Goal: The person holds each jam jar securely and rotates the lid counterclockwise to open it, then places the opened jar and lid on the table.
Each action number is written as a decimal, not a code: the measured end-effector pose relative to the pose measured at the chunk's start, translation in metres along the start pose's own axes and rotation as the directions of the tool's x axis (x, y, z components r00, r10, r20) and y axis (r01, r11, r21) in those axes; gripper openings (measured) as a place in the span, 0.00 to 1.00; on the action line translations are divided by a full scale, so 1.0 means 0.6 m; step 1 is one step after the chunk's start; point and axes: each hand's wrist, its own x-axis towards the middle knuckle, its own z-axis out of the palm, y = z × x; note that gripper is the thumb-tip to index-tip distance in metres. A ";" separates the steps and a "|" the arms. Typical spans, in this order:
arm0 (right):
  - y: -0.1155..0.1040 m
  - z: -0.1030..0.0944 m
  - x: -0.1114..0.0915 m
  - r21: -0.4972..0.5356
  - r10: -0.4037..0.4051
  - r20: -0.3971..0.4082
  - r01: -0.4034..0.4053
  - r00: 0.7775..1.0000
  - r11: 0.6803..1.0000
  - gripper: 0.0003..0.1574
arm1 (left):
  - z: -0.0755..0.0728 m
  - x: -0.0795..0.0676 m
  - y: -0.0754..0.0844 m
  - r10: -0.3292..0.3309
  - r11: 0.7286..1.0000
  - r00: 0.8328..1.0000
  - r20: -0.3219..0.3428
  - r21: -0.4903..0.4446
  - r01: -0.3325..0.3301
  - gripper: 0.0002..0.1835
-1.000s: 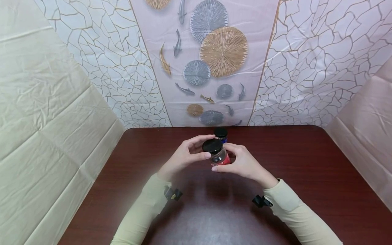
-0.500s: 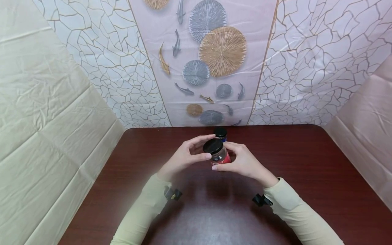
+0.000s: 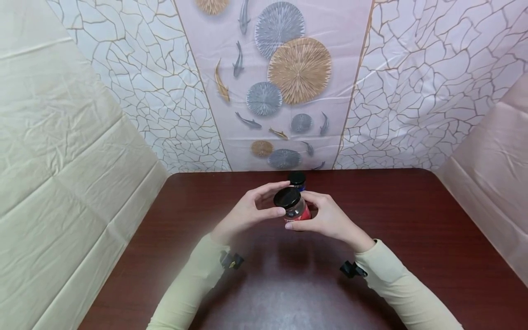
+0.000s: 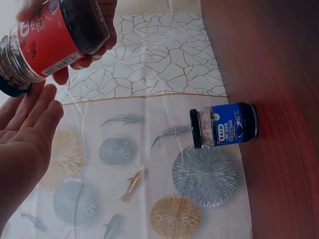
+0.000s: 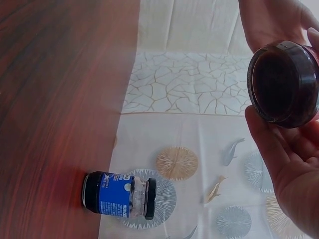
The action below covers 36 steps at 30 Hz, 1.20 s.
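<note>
Head view, centre of the frame: the right hand (image 3: 327,219) grips the tilted red-labelled jar (image 3: 298,212) by its body; the left hand (image 3: 249,210) pinches its black lid (image 3: 287,197). Probably glass: rigid, smooth, breakable, best steadied low around the middle.

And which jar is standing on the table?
The jar with the blue label; the red-labelled jar is held up in the right hand.

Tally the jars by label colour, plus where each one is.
Red-labelled jar: 1, gripped by the right hand
Blue-labelled jar: 1, upright on the table
Total: 2 jars
</note>
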 end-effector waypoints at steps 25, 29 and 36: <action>-0.010 0.009 -0.007 0.054 -0.015 0.067 0.011 0.998 0.998 0.34 | -0.027 -0.002 0.005 0.098 0.985 0.965 0.244 -0.164 -0.058 0.39; -0.009 0.008 -0.007 0.047 -0.014 0.071 0.011 0.997 0.999 0.34 | -0.033 0.003 0.011 0.104 0.989 0.957 0.271 -0.127 -0.072 0.40; -0.009 0.008 -0.006 0.032 -0.031 0.068 0.029 0.997 0.999 0.34 | -0.042 0.006 0.024 0.061 0.998 0.959 0.275 -0.018 -0.058 0.36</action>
